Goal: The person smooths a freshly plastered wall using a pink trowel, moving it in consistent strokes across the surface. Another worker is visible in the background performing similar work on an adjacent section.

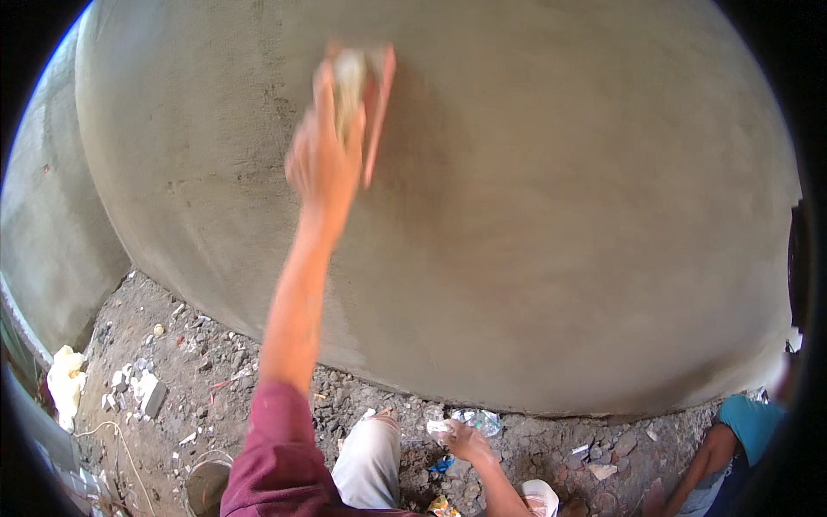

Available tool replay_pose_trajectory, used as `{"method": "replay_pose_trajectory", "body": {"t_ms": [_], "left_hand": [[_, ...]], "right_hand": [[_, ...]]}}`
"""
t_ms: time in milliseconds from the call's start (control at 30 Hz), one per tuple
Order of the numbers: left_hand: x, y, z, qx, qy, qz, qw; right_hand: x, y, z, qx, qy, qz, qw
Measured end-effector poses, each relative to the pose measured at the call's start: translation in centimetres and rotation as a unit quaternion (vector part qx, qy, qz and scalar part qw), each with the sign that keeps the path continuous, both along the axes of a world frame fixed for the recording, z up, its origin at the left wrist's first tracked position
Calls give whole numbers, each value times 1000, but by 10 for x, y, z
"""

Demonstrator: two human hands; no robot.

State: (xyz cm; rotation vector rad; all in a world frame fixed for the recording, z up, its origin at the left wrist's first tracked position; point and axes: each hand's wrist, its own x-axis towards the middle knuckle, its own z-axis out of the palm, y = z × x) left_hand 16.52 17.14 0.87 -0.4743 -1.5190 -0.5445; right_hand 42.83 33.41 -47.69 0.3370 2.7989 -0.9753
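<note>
My left hand (327, 164), at the end of a maroon sleeve, reaches up against a grey plastered wall (560, 207). It is closed round the pale handle of a plastering float (379, 116), whose reddish edge stands out on the right. Motion blurs the hand and the float. Low down, near the wall's foot, my right hand (468, 441) is closed on a small whitish lump (441, 428); its exact kind cannot be made out. The wall is darker just right of the float and rougher on its left.
Rubble and soil (185, 345) run along the wall's foot, with broken white pieces (148, 392) at the left. A round container (207, 487) stands at lower left, near a pale crumpled sheet (65, 386). Clear plastic (482, 421) lies beyond my right hand. Another person in teal (749, 431) is at the right.
</note>
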Motion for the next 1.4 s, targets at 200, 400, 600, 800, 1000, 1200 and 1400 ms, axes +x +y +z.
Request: {"method": "replay_pose_trajectory", "body": {"t_ms": [200,400,600,800,1000,1200,1400], "left_hand": [[-36,-37,200,2,0,167,986],[6,-5,71,-40,-71,-1,997],[10,-8,-182,-33,-5,5,999],[49,24,31,86,-119,23,989],[30,33,-80,-84,-39,-7,996],[58,50,48,31,-10,17,999],[48,35,-66,-87,-68,-8,994]], "right_hand": [[-6,-2,1,-5,-19,16,1000],[-2,-10,-9,-37,19,-19,999],[-8,-33,35,12,-73,20,997],[1,-21,12,-64,77,13,995],[6,-10,14,1,13,-23,1000],[16,-18,37,-47,90,1,995],[30,-18,25,43,110,-23,993]]}}
